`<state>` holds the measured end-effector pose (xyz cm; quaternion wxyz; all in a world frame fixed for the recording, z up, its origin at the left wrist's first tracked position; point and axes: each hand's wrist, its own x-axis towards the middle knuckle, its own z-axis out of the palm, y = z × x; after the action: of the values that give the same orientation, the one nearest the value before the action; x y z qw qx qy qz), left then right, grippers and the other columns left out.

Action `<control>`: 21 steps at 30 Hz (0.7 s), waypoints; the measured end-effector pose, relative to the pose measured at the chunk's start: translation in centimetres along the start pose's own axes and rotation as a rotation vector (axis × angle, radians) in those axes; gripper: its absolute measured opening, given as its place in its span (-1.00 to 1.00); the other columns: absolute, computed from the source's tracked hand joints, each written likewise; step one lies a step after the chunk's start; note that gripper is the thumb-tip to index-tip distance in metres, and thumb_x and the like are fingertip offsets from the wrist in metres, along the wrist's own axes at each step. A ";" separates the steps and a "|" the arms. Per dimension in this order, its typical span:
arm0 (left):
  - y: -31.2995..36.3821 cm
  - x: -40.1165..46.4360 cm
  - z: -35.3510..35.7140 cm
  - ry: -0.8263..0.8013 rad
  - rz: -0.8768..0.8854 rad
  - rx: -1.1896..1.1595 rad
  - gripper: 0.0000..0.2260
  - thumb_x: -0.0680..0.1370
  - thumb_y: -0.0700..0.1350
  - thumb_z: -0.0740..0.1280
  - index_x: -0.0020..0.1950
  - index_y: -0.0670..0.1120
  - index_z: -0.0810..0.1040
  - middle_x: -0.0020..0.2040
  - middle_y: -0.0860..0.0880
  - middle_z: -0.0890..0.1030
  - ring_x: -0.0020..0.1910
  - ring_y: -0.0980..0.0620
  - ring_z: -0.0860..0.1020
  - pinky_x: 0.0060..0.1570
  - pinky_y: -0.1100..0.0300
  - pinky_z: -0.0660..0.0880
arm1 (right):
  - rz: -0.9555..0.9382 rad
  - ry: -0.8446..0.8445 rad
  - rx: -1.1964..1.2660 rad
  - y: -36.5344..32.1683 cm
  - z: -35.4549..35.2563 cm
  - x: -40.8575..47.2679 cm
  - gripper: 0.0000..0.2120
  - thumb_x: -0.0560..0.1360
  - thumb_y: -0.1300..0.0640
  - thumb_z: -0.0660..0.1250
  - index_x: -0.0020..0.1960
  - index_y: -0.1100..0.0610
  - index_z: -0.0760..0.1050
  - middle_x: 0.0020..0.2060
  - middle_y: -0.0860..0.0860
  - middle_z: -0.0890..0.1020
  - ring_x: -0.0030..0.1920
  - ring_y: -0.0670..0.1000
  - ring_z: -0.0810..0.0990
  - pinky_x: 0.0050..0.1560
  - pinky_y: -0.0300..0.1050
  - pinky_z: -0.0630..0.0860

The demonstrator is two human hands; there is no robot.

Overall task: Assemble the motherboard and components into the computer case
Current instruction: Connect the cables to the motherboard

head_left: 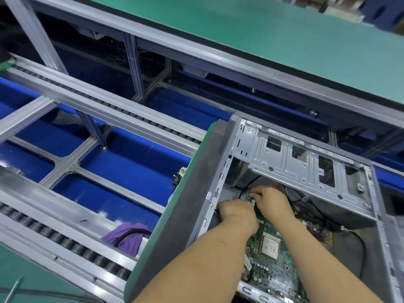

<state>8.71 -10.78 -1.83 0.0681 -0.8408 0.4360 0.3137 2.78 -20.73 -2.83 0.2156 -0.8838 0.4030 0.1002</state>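
Motherboard [271, 254] lies inside the computer case [306, 162], far edge under the drive cage [290, 158]. Step appears to be seating a connector there: align first, press straight, keep the black cable [242, 191] clear. Right hand [272, 199] pinches something small at the board edge; left hand [237, 209] rests beside it, fingers hidden, grip unclear.

A factory assembly line is shown: roller conveyor tracks [72, 241], aluminium framing [65, 165], green tabletop [284, 36], an open case [306, 162].

Both hands' fingers [254, 194] hide what they grip.
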 end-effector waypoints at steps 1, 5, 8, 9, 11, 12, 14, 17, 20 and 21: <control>0.0 0.0 0.1 0.008 0.004 -0.004 -0.62 0.52 -0.06 0.27 0.33 -0.10 0.44 0.26 -0.10 0.51 0.17 -0.10 0.53 0.10 0.02 0.46 | -0.031 -0.003 0.006 -0.1 -0.3 -0.7 -0.70 0.68 0.13 0.25 0.38 0.11 0.56 0.30 0.09 0.62 0.23 0.10 0.60 0.21 -0.13 0.49; -0.3 -0.4 -0.4 0.066 -0.014 -0.032 -0.62 0.54 -0.08 0.25 0.35 -0.11 0.44 0.31 -0.15 0.45 0.26 -0.15 0.45 0.09 0.03 0.48 | -0.174 -0.085 -0.019 0.0 -2.2 -3.3 -0.67 0.69 0.12 0.21 0.40 0.20 0.52 0.34 0.13 0.57 0.29 0.12 0.54 0.31 -0.11 0.43; -0.5 -1.0 -1.1 0.210 0.012 0.010 -0.62 0.57 -0.02 0.24 0.36 -0.11 0.43 0.36 -0.21 0.29 0.33 -0.21 0.29 0.13 -0.03 0.46 | -0.153 -0.103 -0.015 2.0 -4.2 -6.0 -0.69 0.67 0.01 0.24 0.34 0.06 0.60 0.24 -0.05 0.64 0.18 -0.02 0.59 0.16 -0.22 0.46; -0.5 -1.3 -1.5 0.294 0.035 0.057 -0.65 0.57 0.00 0.24 0.32 -0.10 0.47 0.35 -0.21 0.30 0.33 -0.22 0.27 0.11 -0.04 0.44 | -0.106 -0.059 0.014 3.3 -4.9 -6.9 -0.71 0.67 0.00 0.26 0.31 0.03 0.62 0.19 -0.08 0.67 0.09 -0.07 0.61 0.05 -0.27 0.46; -0.1 -1.8 -2.1 0.432 0.110 0.164 -0.70 0.58 0.02 0.22 0.22 -0.09 0.55 0.29 -0.19 0.38 0.29 -0.21 0.30 0.11 -0.06 0.39 | 0.032 0.050 0.048 6.2 -5.9 -8.1 -0.75 0.66 0.04 0.26 0.20 0.06 0.67 -0.01 -0.02 0.73 -0.18 -0.07 0.62 -0.26 -0.32 0.44; 0.5 -2.0 -2.4 0.447 0.168 0.189 -0.71 0.58 0.02 0.21 0.16 -0.10 0.58 0.24 -0.17 0.45 0.24 -0.20 0.36 0.09 -0.06 0.38 | 0.115 0.086 0.039 7.6 -6.2 -8.3 -0.75 0.66 0.09 0.25 0.16 0.11 0.68 -0.06 0.03 0.73 -0.24 -0.05 0.61 -0.35 -0.30 0.42; 2.1 -2.3 -2.6 0.359 0.299 0.129 -0.76 0.56 -0.02 0.21 0.07 -0.12 0.59 0.14 -0.15 0.54 0.11 -0.18 0.46 0.02 -0.02 0.41 | 0.246 0.067 0.000 9.4 -6.1 -8.6 -0.74 0.64 0.13 0.26 0.23 0.18 0.62 0.07 0.13 0.70 -0.11 0.05 0.64 -0.21 -0.19 0.52; 4.4 -2.1 -2.0 0.225 0.451 0.109 -0.71 0.55 -0.03 0.23 0.24 -0.08 0.52 0.17 -0.13 0.47 0.22 -0.17 0.39 0.12 -0.08 0.44 | 0.271 -0.025 -0.014 9.9 -4.4 -9.0 -0.58 0.59 0.00 0.37 0.33 0.23 0.49 0.21 0.18 0.64 0.18 0.16 0.61 0.13 -0.07 0.55; 5.2 -1.2 -1.0 0.108 0.426 0.214 -0.57 0.58 0.03 0.21 0.45 0.03 0.33 0.31 -0.10 0.41 0.32 -0.19 0.33 0.24 -0.12 0.38 | 0.250 -0.018 0.012 9.8 -2.6 -9.4 -0.61 0.52 0.04 0.43 0.29 0.14 0.52 0.19 0.14 0.64 0.17 0.13 0.63 0.14 -0.05 0.58; 5.1 -0.9 -0.8 0.081 0.399 0.231 -0.54 0.59 0.06 0.21 0.49 0.06 0.29 0.34 -0.08 0.40 0.33 -0.19 0.33 0.26 -0.11 0.36 | 0.249 -0.017 -0.001 9.8 -2.5 -9.5 -0.64 0.51 0.06 0.44 0.27 0.13 0.55 0.17 0.13 0.65 0.15 0.12 0.64 0.13 -0.03 0.60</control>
<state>4.76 -13.59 0.17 0.0828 -0.7366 0.6288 0.2349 -10.79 -21.21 -0.22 0.2044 -0.8260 0.5079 0.1338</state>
